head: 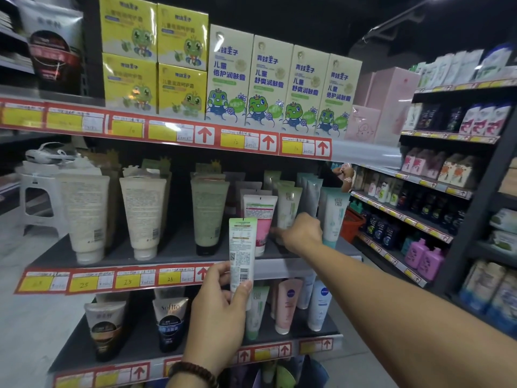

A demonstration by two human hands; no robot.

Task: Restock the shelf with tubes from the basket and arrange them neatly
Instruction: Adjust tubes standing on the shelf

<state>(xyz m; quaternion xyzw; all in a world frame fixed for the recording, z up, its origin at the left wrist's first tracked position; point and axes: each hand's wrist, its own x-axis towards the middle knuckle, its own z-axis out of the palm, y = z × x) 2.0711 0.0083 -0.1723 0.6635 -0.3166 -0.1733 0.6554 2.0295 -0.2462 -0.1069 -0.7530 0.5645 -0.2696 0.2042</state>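
Note:
My left hand (221,306) grips a white tube with a green top edge (241,247), held upright in front of the middle shelf (173,245), its barcode side facing me. My right hand (302,233) reaches onto that shelf, fingers curled at the base of a pale green-white tube (289,208); the grip itself is hidden behind the hand. A pink-and-white tube (258,219) stands just left of it, a white-teal tube (334,217) just right. Cream tubes (84,214) fill the shelf's left side. The basket (282,373) shows only partly at the bottom edge.
Frog-print boxes (251,79) line the shelf above. More tubes (288,303) stand on the shelf below. A white stool (39,197) is at the left. Another shelving unit (447,191) with bottles runs along the right, with a red basket (351,222) by it.

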